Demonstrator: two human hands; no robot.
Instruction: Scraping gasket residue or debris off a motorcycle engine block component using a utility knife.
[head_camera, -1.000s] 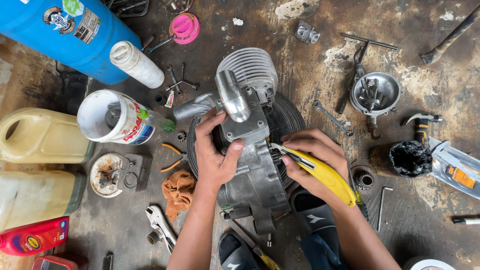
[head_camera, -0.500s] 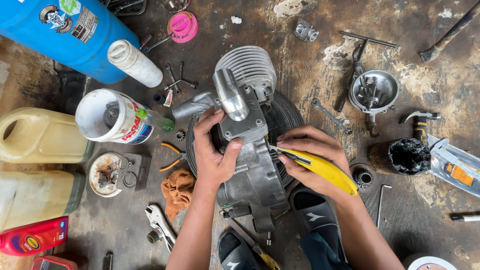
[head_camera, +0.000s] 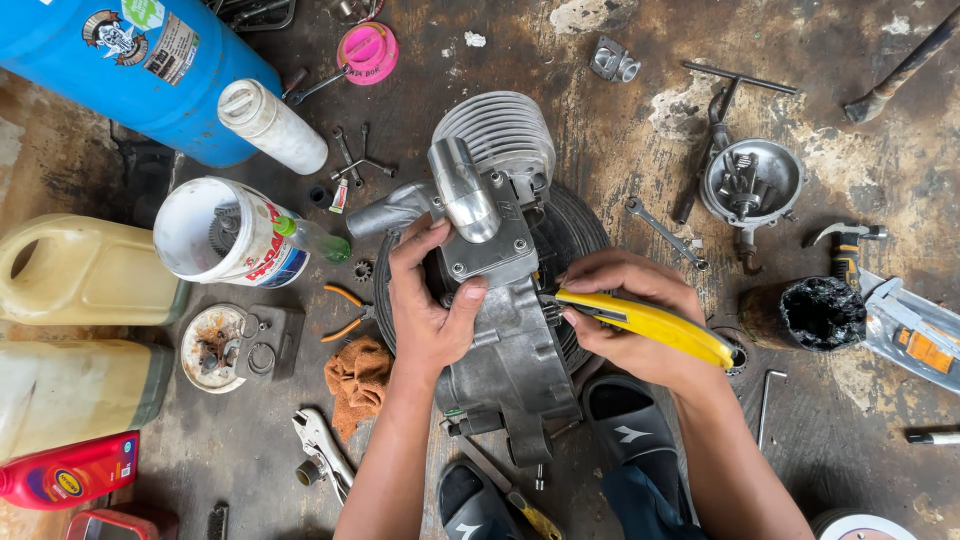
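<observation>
At nine o'clock on the stained concrete floor (head_camera: 640, 150) lie two pale yellow jerrycans (head_camera: 85, 270) on their sides, with a red oil bottle (head_camera: 65, 470) below them at about eight. A big blue drum (head_camera: 140, 70) fills the ten o'clock corner, a white tube (head_camera: 272, 125) leaning across its lower edge, and just under that a white plastic tub (head_camera: 225, 235) lies tipped over beside a small green bottle (head_camera: 310, 238). Toward seven o'clock sit a round tin lid of rusty parts (head_camera: 212, 347), an orange rag (head_camera: 358, 372) and locking pliers (head_camera: 322, 450). In the centre stands a small grey engine (head_camera: 505, 330) with its finned cylinder (head_camera: 497, 135) pointing to twelve, resting on what looks like a dark tyre (head_camera: 580, 225), though most of it is hidden. The left hand (head_camera: 428, 305) grips the crankcase from its nine o'clock side, thumb and fingers wrapped onto the casting. The right hand (head_camera: 630, 315) clenches a yellow utility knife (head_camera: 650, 322), its tip pressed to the engine's three o'clock edge. Further right, at two o'clock, lie a spanner (head_camera: 662, 230) and a round metal housing (head_camera: 752, 182); at three, a black pot of grease (head_camera: 810, 312) and a hammer (head_camera: 848, 245).
</observation>
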